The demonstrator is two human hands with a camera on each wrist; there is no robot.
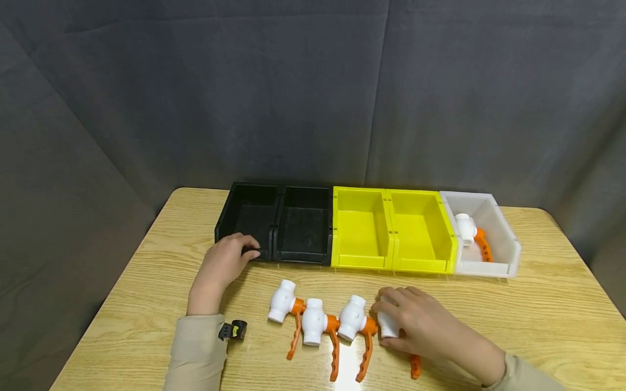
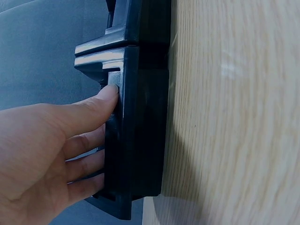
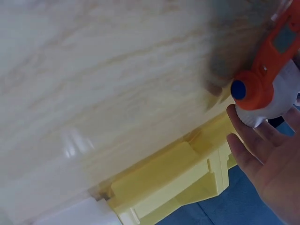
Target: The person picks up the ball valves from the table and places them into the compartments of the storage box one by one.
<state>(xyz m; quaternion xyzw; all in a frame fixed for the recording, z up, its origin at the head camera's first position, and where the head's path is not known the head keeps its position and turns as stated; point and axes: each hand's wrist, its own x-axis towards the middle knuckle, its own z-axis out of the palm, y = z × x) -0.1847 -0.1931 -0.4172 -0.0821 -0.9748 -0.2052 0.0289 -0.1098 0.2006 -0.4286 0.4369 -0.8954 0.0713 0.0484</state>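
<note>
At the left, my left hand (image 1: 224, 264) grips the front rim of the leftmost black bin (image 1: 267, 231). Its thumb presses on the rim and its fingers reach inside, as the left wrist view shows. My right hand (image 1: 424, 323) holds the white body of a ball valve (image 1: 388, 321) on the table, its orange handle (image 3: 277, 54) partly covered by the hand in the head view. Left of that hand lie three more white ball valves with orange handles: one (image 1: 282, 302), a second (image 1: 313, 322) and a third (image 1: 352, 319).
Beside the gripped bin stand another black bin (image 1: 306, 257), two yellow bins (image 1: 362, 262) and a white bin (image 1: 511, 255), all in one row. Inside the white bin lies a ball valve (image 1: 467, 228). A grey curtain (image 1: 303, 98) hangs behind the wooden table (image 1: 142, 304).
</note>
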